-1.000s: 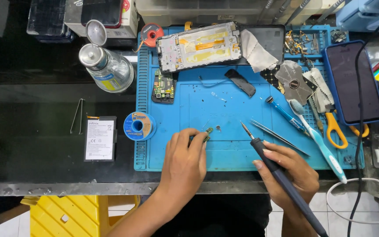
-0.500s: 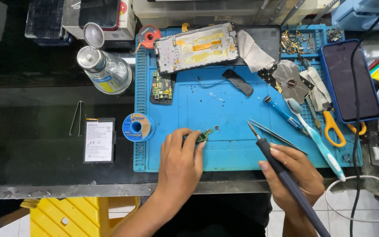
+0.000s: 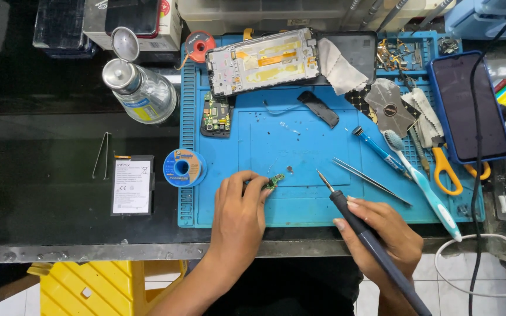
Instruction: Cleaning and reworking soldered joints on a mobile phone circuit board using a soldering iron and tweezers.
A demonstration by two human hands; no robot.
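Small green circuit board (image 3: 275, 181): pinched at your left hand (image 3: 238, 213) fingertips, low on the blue mat (image 3: 300, 134). Soldering iron (image 3: 370, 243): gripped in your right hand (image 3: 390, 240), tip just beside the board. Tweezers (image 3: 371, 181): lying near.

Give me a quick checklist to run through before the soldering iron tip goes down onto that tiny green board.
1. Small green board pinned by left hand fingertips: ok.
2. Soldering iron gripped in right hand, tip lifted off the blue mat: ok.
3. Fingers well away from the solder spot: cannot tell, they sit right at the board.
4. Solder spool close by: ok, beside the left hand.
5. Tweezers within reach: ok.
6. Tip hot and clean: cannot tell.
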